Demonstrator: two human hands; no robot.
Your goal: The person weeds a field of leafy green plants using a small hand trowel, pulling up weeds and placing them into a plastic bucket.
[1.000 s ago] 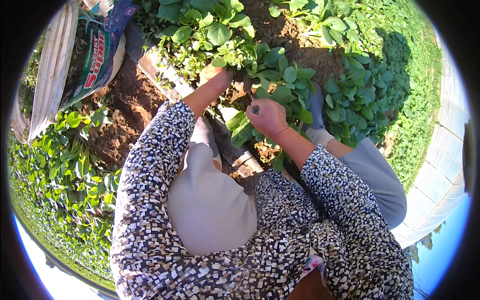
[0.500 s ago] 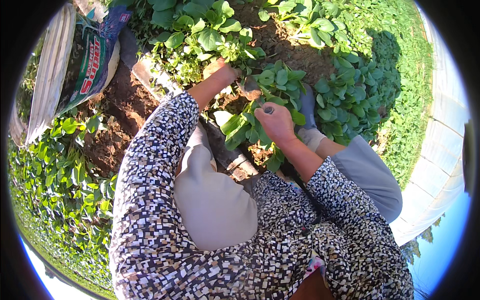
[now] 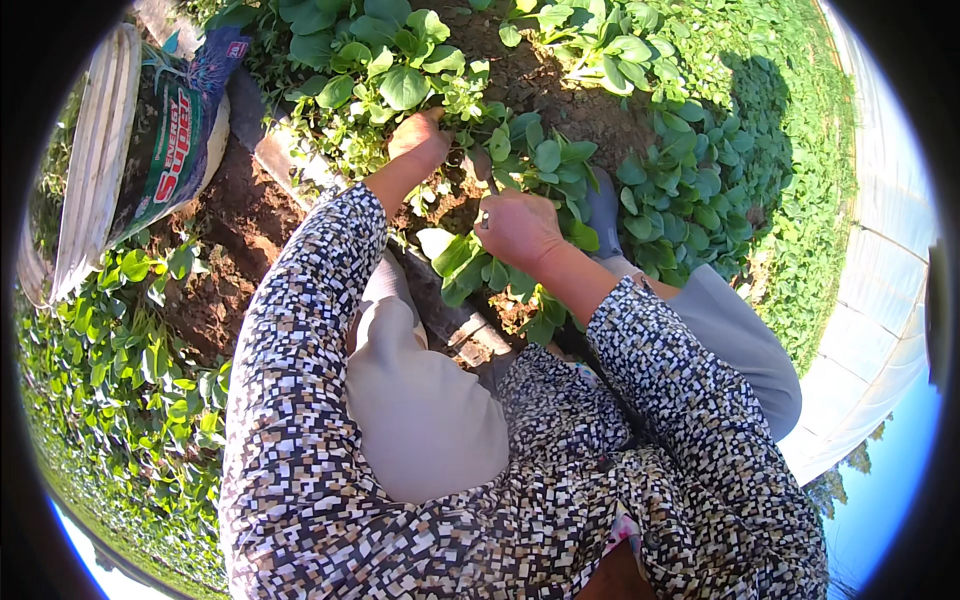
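My right hand is closed round the handle of a small hand trowel. The trowel's metal blade points away from me, down at the soil between the plants. To its left, my left hand reaches into low leafy weeds. Its fingers curl in among the stems, and leaves partly hide whatever they grip. Just beyond the left hand grows a broad-leaved green vegetable plant. Another leafy plant stands beyond my right hand, and pale-lit leaves lie on the near side of it.
At the upper left stands a printed plastic sack with a white folded side. Bare brown soil lies beside it, along a pale strip. Dense greens grow to the right, near my boot. White sheeting borders the far right.
My right hand has moved left and slightly away from me with the trowel, nearer to my left hand. The trowel's handle end no longer shows. The whole view has shifted a little.
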